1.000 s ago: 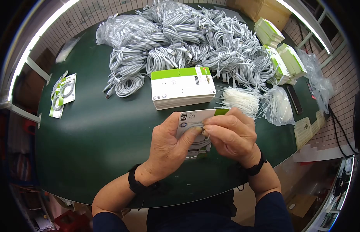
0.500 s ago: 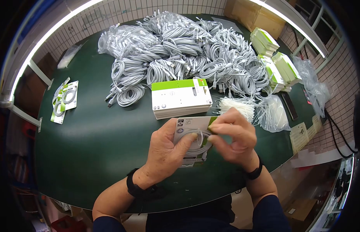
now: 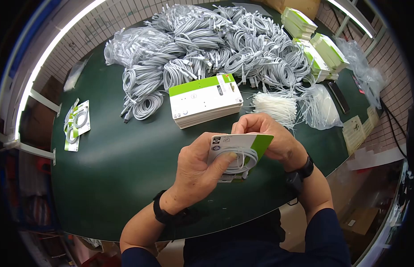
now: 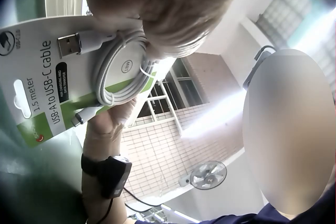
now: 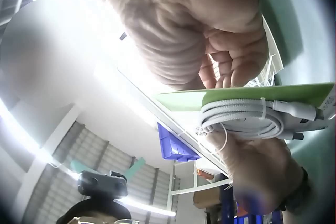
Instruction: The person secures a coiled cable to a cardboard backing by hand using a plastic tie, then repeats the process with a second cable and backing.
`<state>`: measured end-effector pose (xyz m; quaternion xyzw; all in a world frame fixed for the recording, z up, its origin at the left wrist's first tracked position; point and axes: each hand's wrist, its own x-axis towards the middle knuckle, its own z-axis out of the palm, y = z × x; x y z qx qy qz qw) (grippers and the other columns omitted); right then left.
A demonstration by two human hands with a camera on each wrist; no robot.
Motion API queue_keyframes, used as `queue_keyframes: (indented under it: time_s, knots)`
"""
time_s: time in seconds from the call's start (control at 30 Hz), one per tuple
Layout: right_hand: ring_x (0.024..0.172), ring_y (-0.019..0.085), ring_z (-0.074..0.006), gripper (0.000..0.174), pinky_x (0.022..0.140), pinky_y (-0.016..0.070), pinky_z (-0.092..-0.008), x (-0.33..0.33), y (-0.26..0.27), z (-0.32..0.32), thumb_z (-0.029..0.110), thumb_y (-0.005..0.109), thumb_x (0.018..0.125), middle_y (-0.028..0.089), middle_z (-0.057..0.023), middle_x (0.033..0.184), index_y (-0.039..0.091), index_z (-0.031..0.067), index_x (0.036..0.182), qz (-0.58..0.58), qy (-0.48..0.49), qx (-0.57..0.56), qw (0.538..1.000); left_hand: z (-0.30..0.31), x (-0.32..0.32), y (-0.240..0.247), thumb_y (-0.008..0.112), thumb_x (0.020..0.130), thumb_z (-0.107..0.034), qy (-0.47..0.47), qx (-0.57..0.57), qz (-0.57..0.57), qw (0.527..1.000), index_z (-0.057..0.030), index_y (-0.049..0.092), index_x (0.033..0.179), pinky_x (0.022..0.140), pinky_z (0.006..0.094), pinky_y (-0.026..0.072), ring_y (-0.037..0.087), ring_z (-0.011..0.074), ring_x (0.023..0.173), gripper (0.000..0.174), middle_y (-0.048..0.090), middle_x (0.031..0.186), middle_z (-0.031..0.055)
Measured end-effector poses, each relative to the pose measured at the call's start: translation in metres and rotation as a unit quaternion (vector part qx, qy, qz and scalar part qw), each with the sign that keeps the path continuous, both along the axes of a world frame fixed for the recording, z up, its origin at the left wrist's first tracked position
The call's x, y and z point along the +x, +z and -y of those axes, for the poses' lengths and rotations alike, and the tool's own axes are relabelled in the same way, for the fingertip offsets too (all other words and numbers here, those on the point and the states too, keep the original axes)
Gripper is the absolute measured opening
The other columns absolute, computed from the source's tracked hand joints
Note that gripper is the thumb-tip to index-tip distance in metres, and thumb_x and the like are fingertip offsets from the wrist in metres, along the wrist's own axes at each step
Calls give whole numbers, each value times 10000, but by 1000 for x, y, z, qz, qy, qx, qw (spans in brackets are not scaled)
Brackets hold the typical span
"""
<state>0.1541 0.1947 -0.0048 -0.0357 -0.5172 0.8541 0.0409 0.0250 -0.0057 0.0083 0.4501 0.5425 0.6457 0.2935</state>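
Note:
My left hand (image 3: 195,167) grips a white and green packaging card (image 3: 263,143), its thumb pressing on the coiled grey USB cable (image 3: 250,161) at the card's front. A thin white cable tie (image 3: 242,159) loops round the coil. In the left wrist view the metal USB-A plug (image 4: 68,45) and the smaller USB-C plug (image 4: 84,116) lie against the printed face. My right hand (image 3: 284,143) is behind the card's upper edge, fingers curled close to its back. Its fingertips are partly hidden, and I cannot tell whether they pinch anything.
A stack of cards (image 3: 207,100) stands just beyond my hands. Loose white cable ties (image 3: 273,107) and a bag of ties (image 3: 321,111) lie right of it. Behind is a big heap of grey cables (image 3: 193,44). Carded cables (image 3: 82,120) lie at left, more card stacks (image 3: 320,51) at right.
My right hand has gone from the front of the coil, where it fingered the cable tie, round behind the card. The card has tilted in my left hand, which keeps its grip.

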Motion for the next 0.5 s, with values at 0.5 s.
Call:
queue_keyframes:
  time_s: [0.5]
  knots:
    - [828, 675, -68, 209, 752, 546, -209, 0, 6, 1, 207, 794, 964, 725, -10, 938, 707, 22, 1004, 39, 17, 18, 999, 1, 3, 2, 736, 1005, -64, -29, -11, 46, 998, 27, 659, 1189, 830, 274, 590, 727, 112, 933, 219, 774, 1043, 106]
